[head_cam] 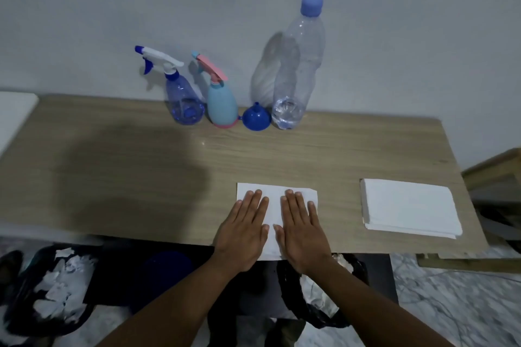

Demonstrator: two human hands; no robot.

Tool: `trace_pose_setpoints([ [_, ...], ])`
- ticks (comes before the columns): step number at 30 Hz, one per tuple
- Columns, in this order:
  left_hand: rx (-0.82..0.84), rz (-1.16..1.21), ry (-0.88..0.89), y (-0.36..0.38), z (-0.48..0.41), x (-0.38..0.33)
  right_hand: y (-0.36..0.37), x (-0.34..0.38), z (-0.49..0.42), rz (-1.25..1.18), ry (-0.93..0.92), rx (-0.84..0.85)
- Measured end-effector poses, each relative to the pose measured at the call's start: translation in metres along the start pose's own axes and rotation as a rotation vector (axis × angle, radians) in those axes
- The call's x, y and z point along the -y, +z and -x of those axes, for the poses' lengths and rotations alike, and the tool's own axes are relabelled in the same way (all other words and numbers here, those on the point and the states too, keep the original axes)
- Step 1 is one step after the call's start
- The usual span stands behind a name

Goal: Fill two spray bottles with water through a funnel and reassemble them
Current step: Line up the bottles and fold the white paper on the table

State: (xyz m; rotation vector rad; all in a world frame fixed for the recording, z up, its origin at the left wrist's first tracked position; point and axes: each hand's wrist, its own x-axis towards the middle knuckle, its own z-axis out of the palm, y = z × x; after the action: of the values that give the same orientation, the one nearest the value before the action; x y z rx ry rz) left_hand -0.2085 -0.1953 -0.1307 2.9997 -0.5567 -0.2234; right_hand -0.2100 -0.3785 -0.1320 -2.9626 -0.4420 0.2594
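Light wood-grain worktop [141,166] set against a pale wall. Left hand [242,236] and right hand [303,234] lie side by side, palms down, fingers [255,205] straight and slightly spread, holding nothing, pressed flat on a white sheet of paper tissue [275,194] at the near edge of the worktop. At the back edge, against the wall, four items stand in a row. From left: a translucent blue plastic spray bottle with white-and-blue trigger head [180,96], head fitted, upright; just beside it a light-blue opaque spray bottle with pink trigger head and pink base ring [221,104], head fitted, upright; next a small dark-blue plastic funnel [256,120], mouth down, spout up, touching or nearly touching its neighbours; then a tall clear plastic water bottle with blue cap [298,65], capped, a little water visible at the bottom. To the right, near the front, a stack of folded white tissues [408,205]. Below the worktop, dark bins with crumpled white paper [56,284].
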Motion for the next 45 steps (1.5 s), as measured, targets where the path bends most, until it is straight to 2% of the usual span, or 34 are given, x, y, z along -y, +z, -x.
trace_pose_setpoints([
  [13,-0.03,-0.003,-0.178,-0.007,0.066,0.177,0.014,0.168,-0.091,0.022,-0.196,0.058],
  [17,-0.026,-0.011,-0.165,-0.013,0.062,0.224,0.013,0.201,-0.123,0.001,-0.193,0.047],
  [21,0.039,0.028,-0.137,-0.022,0.043,0.248,0.004,0.205,-0.149,-0.03,-0.205,0.095],
  [25,0.039,0.043,-0.107,-0.03,0.045,0.26,-0.017,0.19,-0.163,-0.133,-0.311,0.155],
  [29,-0.033,0.072,-0.056,-0.03,0.073,0.265,-0.021,0.166,-0.145,-0.21,-0.429,0.042],
  [33,-0.111,0.137,-0.056,-0.025,0.096,0.268,-0.009,0.157,-0.122,-0.26,-0.43,0.046],
  [37,-0.16,0.165,-0.058,-0.029,0.105,0.27,-0.003,0.158,-0.107,-0.296,-0.416,-0.048],
  [41,-0.212,0.243,-0.153,-0.035,0.106,0.264,-0.009,0.168,-0.096,-0.357,-0.382,-0.087],
  [45,-0.15,0.27,-0.201,-0.039,0.101,0.256,-0.009,0.174,-0.089,-0.41,-0.291,-0.042],
])
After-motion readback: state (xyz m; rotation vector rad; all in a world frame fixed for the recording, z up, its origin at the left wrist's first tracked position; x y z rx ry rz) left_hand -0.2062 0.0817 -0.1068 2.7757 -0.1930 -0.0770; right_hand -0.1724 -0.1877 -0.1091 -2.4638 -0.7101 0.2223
